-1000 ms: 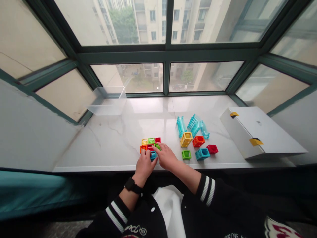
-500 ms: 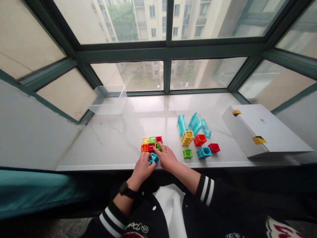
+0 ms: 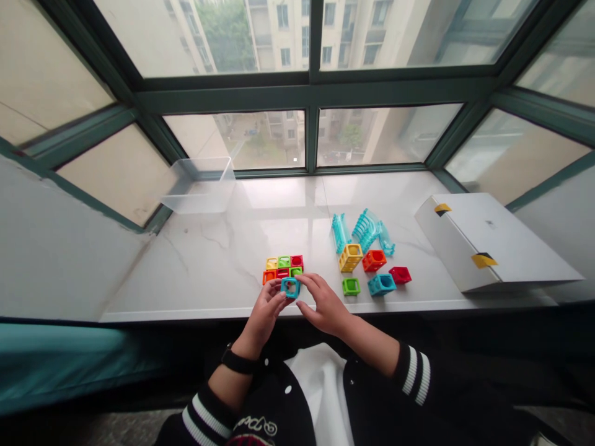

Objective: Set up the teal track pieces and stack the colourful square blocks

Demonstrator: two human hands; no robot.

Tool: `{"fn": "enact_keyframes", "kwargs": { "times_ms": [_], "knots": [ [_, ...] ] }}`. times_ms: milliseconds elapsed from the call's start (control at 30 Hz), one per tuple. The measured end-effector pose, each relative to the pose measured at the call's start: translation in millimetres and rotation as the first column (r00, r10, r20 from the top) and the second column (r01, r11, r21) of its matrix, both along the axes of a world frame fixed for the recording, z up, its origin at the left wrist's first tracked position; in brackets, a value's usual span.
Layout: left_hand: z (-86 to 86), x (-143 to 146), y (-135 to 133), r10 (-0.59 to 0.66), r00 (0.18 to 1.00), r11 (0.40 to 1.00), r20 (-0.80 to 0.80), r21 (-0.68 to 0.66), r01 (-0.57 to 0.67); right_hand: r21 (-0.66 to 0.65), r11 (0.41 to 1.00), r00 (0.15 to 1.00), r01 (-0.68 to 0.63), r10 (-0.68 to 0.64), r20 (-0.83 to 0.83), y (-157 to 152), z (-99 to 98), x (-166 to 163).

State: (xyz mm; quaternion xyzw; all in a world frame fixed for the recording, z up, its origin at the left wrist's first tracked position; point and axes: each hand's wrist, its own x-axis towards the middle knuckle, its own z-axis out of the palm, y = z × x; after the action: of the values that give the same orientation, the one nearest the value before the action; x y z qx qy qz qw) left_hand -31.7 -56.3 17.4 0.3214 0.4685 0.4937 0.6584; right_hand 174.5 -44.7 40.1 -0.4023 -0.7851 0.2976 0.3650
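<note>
A blue hollow cube block (image 3: 290,287) is pinched in my left hand (image 3: 264,311), its square opening facing me. My right hand (image 3: 326,305) is at the block's right side, thumb and fingers apart, with the fingertips close to its edge; whether they touch it I cannot tell. Just beyond the blue block stands a joined group of coloured cube blocks (image 3: 284,262) in two rows. The back row is yellow, green and red; the front row is orange, red and green, partly hidden by the blue block and my fingers.
To the right stand a yellow block (image 3: 350,257), orange block (image 3: 374,261), green block (image 3: 351,287), blue block (image 3: 382,284) and red block (image 3: 400,275). Clear blue track pieces (image 3: 366,228) lie behind them. A clear plastic bin (image 3: 199,201) is back left, a white box (image 3: 499,241) far right.
The blue block has been lifted and turned so its opening faces me. My right hand has drawn back from the block group, its fingers now spread beside the blue block.
</note>
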Motion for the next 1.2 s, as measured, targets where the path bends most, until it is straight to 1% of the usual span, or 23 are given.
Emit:
{"fn": "enact_keyframes", "kwargs": {
  "times_ms": [100, 200, 367, 533, 667, 833, 967, 1067, 1200],
  "knots": [
    [11.7, 17, 0, -0.031, 0.998, 0.999, 0.053, -0.014, 0.031, 0.030, 0.997, 0.997, 0.071, -0.070, -0.033, -4, 2.3, 8],
    [19.4, 32, 1, -0.042, 0.995, 0.999, 0.090, -0.023, 0.044, 0.048, 0.989, 0.990, 0.139, -0.137, -0.039, -4, 1.5, 17],
    [25.1, 55, 3, -0.107, 0.987, 0.994, 0.124, -0.014, 0.109, 0.095, 0.974, 0.979, 0.205, -0.203, -0.033, -8, 2.0, 34],
    [28.5, 81, 5, -0.166, 0.974, 0.986, 0.154, 0.022, 0.164, 0.148, 0.944, 0.955, 0.296, -0.288, -0.074, -12, 1.1, 51],
    [29.1, 99, 6, -0.198, 0.968, 0.980, 0.157, 0.046, 0.193, 0.183, 0.914, 0.932, 0.362, -0.353, -0.082, -15, 0.1, 61],
    [23.2, 118, 5, -0.231, 0.957, 0.973, 0.174, 0.070, 0.222, 0.247, 0.880, 0.912, 0.406, -0.407, -0.051, -20, -1.0, 75],
    [20.2, 132, 2, -0.256, 0.952, 0.966, 0.169, 0.060, 0.250, 0.264, 0.862, 0.897, 0.432, -0.442, -0.023, -25, -3.5, 88],
    [20.7, 137, 1, -0.281, 0.942, 0.960, 0.186, 0.038, 0.279, 0.261, 0.858, 0.890, 0.443, -0.455, -0.013, -29, -6.2, 97],
    [21.9, 137, 0, -0.340, 0.917, 0.938, 0.210, 0.013, 0.345, 0.251, 0.853, 0.883, 0.457, -0.470, -0.010, -32, -7.5, 107]
  ]
}}
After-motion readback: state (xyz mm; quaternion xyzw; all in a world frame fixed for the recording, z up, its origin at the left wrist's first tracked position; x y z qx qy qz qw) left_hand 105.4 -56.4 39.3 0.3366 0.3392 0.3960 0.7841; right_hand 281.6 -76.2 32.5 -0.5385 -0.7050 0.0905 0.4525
